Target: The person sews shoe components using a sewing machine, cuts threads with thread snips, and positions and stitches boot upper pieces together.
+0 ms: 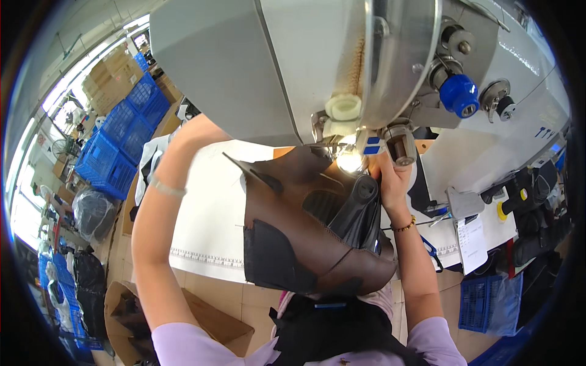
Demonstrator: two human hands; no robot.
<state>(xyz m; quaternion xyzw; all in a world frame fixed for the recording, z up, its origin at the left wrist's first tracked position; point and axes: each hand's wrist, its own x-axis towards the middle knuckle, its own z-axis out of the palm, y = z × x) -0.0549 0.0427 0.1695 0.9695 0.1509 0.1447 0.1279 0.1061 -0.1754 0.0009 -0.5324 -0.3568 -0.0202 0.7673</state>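
A brown and black leather shoe upper (305, 232) hangs under the head of a grey sewing machine (293, 67), its top edge up at the lit needle area (349, 160). My right hand (390, 177) grips the upper's right edge just below the needle light. My left forearm (165, 201) reaches up behind the upper; the left hand itself is hidden behind the machine head and the leather, so its grip cannot be seen.
A white table top (207, 226) lies below the machine. Blue crates (122, 140) and cardboard boxes (113, 76) stand at the left. An open cardboard box (201, 323) sits on the floor. Paper sheets (473, 241), scissors (432, 250) and a blue basket (482, 302) are at the right.
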